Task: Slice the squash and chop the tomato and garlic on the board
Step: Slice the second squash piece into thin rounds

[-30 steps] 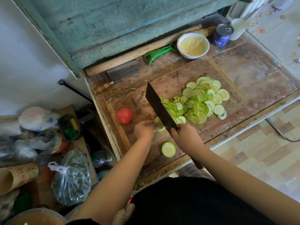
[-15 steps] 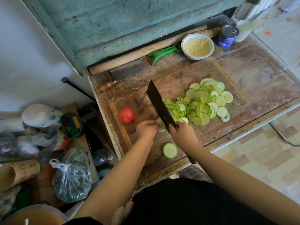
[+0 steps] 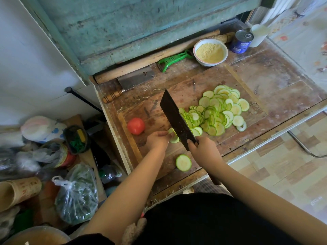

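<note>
- While gripping the cleaver by its handle at centre frame, right hand curled tight.
- Left hand pinching the squash stub against the board.
- Slices heaped right of the blade; tomato lying left.

Worn scratched wood board; dark matt metal cleaver.

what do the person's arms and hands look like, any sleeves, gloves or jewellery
Both forearms are bare up to the bottom of the frame, with no sleeves showing on them. The left hand and right hand have no gloves, and no rings, watch or bracelets can be seen. A black garment covers the body between the arms.
</note>
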A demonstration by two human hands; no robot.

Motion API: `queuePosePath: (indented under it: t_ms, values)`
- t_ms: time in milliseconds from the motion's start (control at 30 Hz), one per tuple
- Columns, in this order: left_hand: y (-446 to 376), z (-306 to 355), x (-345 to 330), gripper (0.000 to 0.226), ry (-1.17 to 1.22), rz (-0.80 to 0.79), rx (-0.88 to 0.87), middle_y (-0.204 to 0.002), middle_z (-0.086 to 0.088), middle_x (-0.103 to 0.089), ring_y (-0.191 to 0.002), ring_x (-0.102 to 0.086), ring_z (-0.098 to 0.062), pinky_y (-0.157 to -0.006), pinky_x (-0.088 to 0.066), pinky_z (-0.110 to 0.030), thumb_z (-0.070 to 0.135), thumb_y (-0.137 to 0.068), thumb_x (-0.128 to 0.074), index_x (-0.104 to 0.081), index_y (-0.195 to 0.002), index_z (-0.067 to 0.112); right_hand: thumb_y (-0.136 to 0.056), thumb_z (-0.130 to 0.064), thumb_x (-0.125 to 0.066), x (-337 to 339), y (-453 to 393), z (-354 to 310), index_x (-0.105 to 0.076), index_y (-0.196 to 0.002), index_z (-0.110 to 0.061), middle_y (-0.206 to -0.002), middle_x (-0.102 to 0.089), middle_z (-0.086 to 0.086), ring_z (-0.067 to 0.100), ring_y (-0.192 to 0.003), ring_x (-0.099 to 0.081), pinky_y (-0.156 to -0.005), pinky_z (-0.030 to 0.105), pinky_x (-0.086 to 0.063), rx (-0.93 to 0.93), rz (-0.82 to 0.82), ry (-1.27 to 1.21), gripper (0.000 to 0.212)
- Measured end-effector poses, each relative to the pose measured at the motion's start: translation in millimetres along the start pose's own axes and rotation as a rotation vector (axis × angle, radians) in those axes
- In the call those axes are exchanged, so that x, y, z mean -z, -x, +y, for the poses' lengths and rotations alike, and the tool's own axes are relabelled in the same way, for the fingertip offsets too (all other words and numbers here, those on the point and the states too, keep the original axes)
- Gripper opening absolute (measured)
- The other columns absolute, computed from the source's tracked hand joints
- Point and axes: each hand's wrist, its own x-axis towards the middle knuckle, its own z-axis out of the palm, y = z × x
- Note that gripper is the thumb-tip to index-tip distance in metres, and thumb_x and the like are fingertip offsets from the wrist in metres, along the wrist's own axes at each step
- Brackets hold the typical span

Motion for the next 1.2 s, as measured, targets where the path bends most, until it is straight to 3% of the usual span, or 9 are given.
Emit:
queuePosePath:
  t_ms: [367,533,800,1000,1200]
  values:
    - [1,1,0,0.023,0.001,0.014,0.013,-0.083,-0.005,-0.072,-0.082,-0.069,-0.021,-0.085,-0.056,-0.036,0.016,-0.061,-0.088,-0.067,-0.069,0.021,-0.096,-0.026,-0.048,-2,-5,-1,-0.052,-0.08,-0.01,-0.056,-0.048,-0.003,0.018,-0.056,-0.049,-0.044,0.022,-0.03,0.028,-0.032,0.063,0.023]
    - [3,2,-1,0.023,-0.063,0.047,-0.017,-0.089,-0.004,-0.073,-0.086,-0.069,-0.02,-0.086,-0.055,-0.034,0.021,-0.063,-0.087,-0.064,-0.066,0.026,-0.096,-0.025,-0.048,-2,-12,-6,-0.053,-0.08,-0.006,-0.057,-0.047,-0.001,0.026,-0.063,-0.05,-0.056,0.029,-0.035,0.009,-0.045,0.091,0.026]
    - [8,3,-2,0.022,-0.075,0.053,-0.021,-0.085,-0.003,-0.073,-0.083,-0.069,-0.019,-0.083,-0.056,-0.034,0.022,-0.064,-0.086,-0.065,-0.067,0.026,-0.096,-0.026,-0.046,-19,-38,-20,-0.052,-0.08,-0.008,-0.074,-0.056,0.009,0.029,-0.071,-0.052,-0.061,0.029,-0.038,-0.035,-0.069,0.082,0.024]
    - [9,7,0,0.021,-0.071,0.027,0.012,-0.089,-0.005,-0.073,-0.083,-0.068,-0.018,-0.08,-0.056,-0.031,0.021,-0.067,-0.084,-0.071,-0.084,0.018,-0.096,-0.025,-0.048,-12,-33,-22,-0.055,-0.084,-0.008,-0.06,-0.05,0.001,0.024,-0.062,-0.052,-0.048,0.027,-0.032,0.005,-0.028,0.02,0.022]
    - [9,6,1,0.019,-0.079,0.035,0.017,-0.088,-0.003,-0.071,-0.083,-0.066,-0.016,-0.074,-0.051,-0.025,0.018,-0.07,-0.083,-0.069,-0.082,0.019,-0.096,-0.027,-0.049,4,-10,-11,-0.056,-0.08,-0.006,-0.059,-0.053,0.005,0.019,-0.052,-0.05,-0.05,0.03,-0.041,0.033,-0.015,0.027,0.028]
